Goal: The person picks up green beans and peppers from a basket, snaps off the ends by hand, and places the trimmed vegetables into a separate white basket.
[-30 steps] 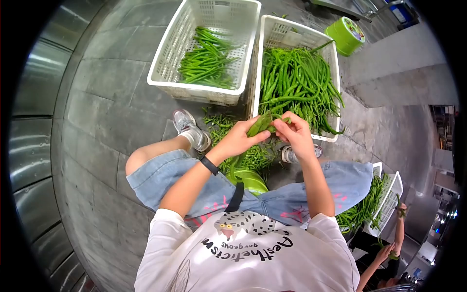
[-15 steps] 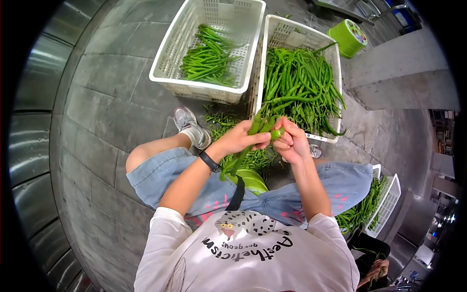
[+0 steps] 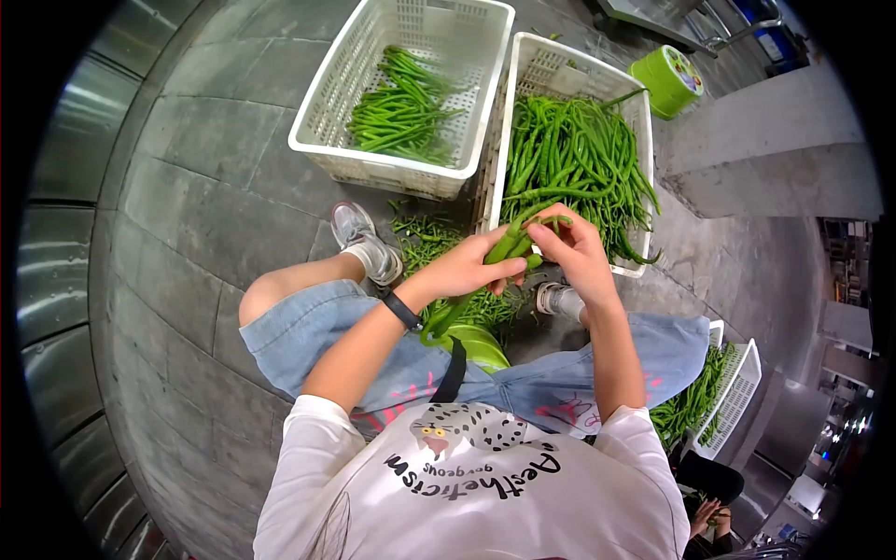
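My left hand (image 3: 467, 268) is closed around a small bunch of long green chili peppers (image 3: 509, 245), whose lower ends hang below the palm near my lap. Close beside it, my right hand (image 3: 577, 250) has thumb and fingers pinched at the stem end of a pepper at the top of the bunch. The exact contact is partly hidden by the fingers. Just past my hands stands a white crate (image 3: 646, 140) heaped with long green peppers. To its left, a second white crate (image 3: 303, 126) holds a smaller, neater pile of peppers.
Green stem scraps (image 3: 425, 245) litter the floor between my shoes. A green stool (image 3: 667, 82) stands at the back right. Under me is a green seat (image 3: 481, 345). At right, another white crate (image 3: 737, 397) of peppers lies near another person's hands (image 3: 709, 515).
My right hand has moved slightly up and onto the stem end at the top of the bunch. The left hand keeps hold of the peppers. The other person's hands have shifted.
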Motion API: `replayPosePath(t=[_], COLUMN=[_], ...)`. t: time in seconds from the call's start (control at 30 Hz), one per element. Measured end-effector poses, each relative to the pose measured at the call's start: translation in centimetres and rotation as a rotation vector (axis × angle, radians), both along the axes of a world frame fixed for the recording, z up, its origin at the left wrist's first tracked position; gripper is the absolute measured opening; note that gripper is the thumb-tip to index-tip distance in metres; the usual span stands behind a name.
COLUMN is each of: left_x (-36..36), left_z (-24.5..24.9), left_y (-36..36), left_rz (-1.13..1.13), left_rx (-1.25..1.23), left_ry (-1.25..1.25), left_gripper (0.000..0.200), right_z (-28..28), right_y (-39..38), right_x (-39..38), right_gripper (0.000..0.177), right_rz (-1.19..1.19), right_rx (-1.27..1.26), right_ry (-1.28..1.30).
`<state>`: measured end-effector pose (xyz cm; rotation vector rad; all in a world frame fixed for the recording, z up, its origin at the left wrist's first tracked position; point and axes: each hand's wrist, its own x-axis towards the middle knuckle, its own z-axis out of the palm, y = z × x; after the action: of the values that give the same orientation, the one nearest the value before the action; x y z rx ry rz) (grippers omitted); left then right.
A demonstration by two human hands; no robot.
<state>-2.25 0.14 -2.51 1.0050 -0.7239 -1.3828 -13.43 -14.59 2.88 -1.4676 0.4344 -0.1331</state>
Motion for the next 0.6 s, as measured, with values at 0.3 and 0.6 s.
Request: replayPosePath(t=[0.3, 0.6], left_x=[-0.1, 0.3], left_z=[-0.9, -0.1], left_y=[0.3, 0.3], left_rz=[0.001, -0.027], left_rx=[-0.031, 0.026], left_ry=[-0.041, -0.121], left_gripper=[0.039, 0.046], right_z=[-1.9, -0.9], right_y=[-0.2, 0.3], right_x=[-0.6, 0.0], right_gripper=[0.018, 0.011], right_rz=[-0.087, 0.021], right_rx=[0.571, 0.073], right_ry=[-0.015, 0.04])
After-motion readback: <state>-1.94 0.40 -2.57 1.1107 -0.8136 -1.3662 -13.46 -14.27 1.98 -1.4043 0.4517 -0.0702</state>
